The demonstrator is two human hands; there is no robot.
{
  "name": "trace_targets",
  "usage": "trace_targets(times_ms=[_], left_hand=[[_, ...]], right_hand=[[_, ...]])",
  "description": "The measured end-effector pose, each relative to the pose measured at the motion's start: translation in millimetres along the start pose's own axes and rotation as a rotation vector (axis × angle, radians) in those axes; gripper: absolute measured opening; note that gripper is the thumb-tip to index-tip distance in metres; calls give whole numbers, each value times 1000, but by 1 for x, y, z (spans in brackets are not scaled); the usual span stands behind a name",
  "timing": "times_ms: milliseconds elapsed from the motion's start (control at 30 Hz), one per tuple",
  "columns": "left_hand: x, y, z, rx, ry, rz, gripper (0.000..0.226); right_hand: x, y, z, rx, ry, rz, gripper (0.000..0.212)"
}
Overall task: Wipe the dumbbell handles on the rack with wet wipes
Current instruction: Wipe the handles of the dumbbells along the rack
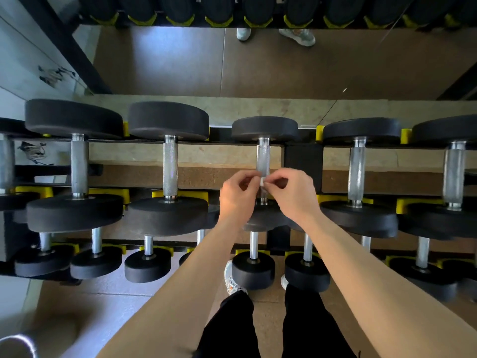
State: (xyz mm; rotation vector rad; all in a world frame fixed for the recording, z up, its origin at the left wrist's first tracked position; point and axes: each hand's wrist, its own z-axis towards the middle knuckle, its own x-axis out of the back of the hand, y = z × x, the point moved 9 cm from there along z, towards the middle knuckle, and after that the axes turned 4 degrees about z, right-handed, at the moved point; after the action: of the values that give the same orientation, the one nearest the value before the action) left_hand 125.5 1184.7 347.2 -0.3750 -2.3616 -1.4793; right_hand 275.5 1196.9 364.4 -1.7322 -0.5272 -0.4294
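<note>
Pinch-grip: left hand [237, 196], right hand [294, 195], wipe [262, 181]

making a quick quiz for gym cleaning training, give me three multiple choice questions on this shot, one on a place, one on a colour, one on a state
1. Which upper-row handle do the left hand and right hand meet in front of?
A. the one just left of the black rack upright
B. the far-left one
C. the far-right one

2. What colour are the rack's cradles?
A. red
B. yellow
C. blue

3. What are the two hands doing?
A. both hang empty
B. one lifts a dumbbell off the rack
C. both pinch a small white wipe

Answers:
1 A, the hands come together over the handle right beside the upright.
2 B, the cradles under the dumbbell heads show bright yellow.
3 C, fingertips of both hands close on the wipe between them.
</note>
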Motion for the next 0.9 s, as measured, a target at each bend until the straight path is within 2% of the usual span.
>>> trace_targets(times_ms=[233, 433, 533, 667, 767, 833, 900], left_hand=[[13, 3, 3, 5, -118, -65, 11], [17, 21, 39, 90, 161, -93, 11], [7, 32, 50, 62, 207, -49, 12], [3, 28, 38, -19, 175, 116, 12], [1, 4, 21, -8, 68, 237, 13], [0, -8, 16, 53, 2, 239, 10], [2, -4, 19, 74, 25, 188, 7]], right_hand=[[-9, 7, -12, -115, 74, 290, 13], [3, 33, -21, -233, 324, 167, 18], [-3, 47, -25, -326, 364, 223, 21], [-4, 51, -22, -342, 334, 219, 22], [-6, 49, -20, -319, 309, 210, 22], [-5, 48, -20, -309, 309, 194, 22], [-4, 49, -20, -311, 315, 185, 21]])
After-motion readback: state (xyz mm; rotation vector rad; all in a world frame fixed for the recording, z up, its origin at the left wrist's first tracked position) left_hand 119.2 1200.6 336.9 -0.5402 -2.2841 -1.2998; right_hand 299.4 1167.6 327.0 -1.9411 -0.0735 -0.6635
